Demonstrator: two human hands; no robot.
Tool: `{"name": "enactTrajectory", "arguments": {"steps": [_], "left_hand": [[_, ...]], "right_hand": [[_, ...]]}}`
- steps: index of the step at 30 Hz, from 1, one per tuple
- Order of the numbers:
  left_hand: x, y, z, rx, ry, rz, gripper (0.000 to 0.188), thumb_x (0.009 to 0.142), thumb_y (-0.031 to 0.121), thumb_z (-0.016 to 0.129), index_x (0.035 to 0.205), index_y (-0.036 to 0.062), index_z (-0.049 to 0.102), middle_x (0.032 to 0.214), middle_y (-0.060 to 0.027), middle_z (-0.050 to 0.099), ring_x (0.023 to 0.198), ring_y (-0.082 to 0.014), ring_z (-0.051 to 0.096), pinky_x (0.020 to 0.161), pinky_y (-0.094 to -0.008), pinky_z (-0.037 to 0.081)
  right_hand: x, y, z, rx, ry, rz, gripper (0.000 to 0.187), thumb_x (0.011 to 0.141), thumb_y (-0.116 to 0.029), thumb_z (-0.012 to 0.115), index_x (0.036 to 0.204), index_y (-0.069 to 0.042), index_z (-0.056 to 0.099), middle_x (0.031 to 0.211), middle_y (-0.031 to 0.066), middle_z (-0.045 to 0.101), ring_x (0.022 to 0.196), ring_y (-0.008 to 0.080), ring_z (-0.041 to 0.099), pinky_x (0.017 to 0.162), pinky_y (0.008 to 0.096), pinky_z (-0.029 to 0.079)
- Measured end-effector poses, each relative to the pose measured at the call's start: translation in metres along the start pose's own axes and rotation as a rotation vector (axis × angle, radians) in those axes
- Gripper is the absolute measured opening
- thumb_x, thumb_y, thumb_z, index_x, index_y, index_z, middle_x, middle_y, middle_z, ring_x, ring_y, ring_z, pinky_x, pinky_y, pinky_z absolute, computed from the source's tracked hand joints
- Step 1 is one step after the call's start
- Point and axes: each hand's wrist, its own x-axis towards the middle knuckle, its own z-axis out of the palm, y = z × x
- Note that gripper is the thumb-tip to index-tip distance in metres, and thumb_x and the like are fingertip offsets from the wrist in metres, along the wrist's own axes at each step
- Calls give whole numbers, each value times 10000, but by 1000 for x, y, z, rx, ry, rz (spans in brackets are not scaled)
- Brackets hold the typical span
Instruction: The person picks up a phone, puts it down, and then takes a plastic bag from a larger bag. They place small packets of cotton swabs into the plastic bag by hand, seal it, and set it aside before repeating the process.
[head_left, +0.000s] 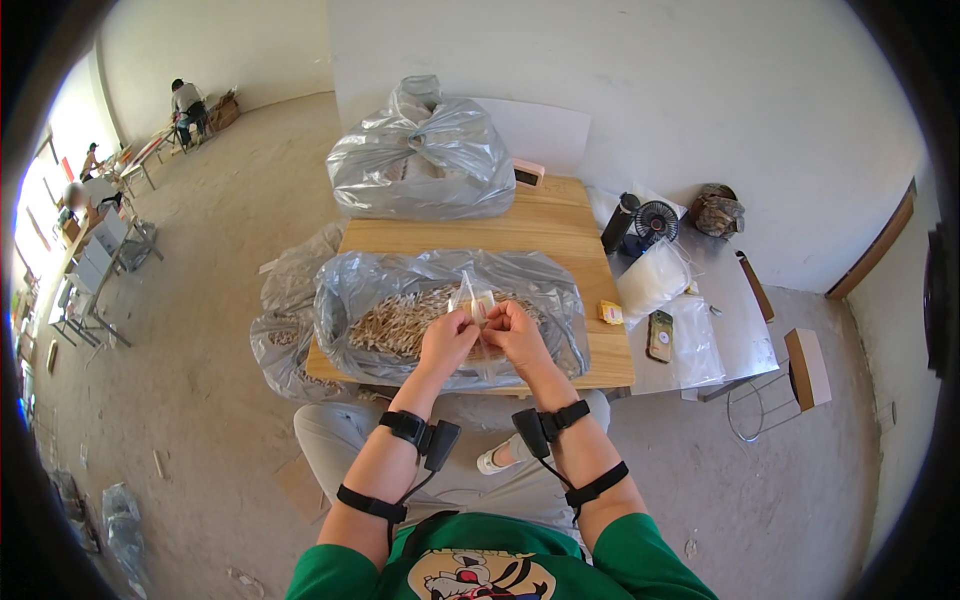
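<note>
Both hands meet over an open grey plastic bag [548, 280] lying on the wooden table. Inside it is a heap of many small tan-and-white pieces [385, 325], too small to name. My left hand [448, 343] and my right hand [517, 338] pinch a small clear plastic bag [467, 288] between them, their fingers closed at its lower part. Something pale shows within or behind that small bag, by the right fingertips; I cannot make out what it is. The fingertips partly cover the small bag.
A large knotted grey bag [420, 165] stands at the back of the wooden table [545, 215]. On the metal side table [745, 345] are a fan [657, 220], a black bottle [620, 222], clear bags [655, 280] and a phone [660, 336]. More filled bags sit at left; people work far left.
</note>
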Motion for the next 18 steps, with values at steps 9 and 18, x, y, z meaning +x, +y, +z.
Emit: {"name": "enactTrajectory", "arguments": {"steps": [9, 18], "left_hand": [[1, -2, 0, 36, 24, 53, 232, 819, 245, 559, 804, 17, 596, 715, -185, 610, 698, -352, 605, 605, -415, 457], [2, 0, 2, 115, -12, 55, 245, 825, 252, 545, 803, 12, 583, 725, -194, 616, 700, -375, 600, 610, -429, 459]], "right_hand": [[-3, 4, 4, -76, -5, -78, 234, 772, 34, 593, 961, -27, 468, 737, 36, 574, 655, 93, 544, 570, 226, 447], [-4, 3, 14, -505, 152, -258, 196, 778, -32, 586, 941, -21, 477, 710, 80, 585, 620, 152, 565, 555, 286, 439]]}}
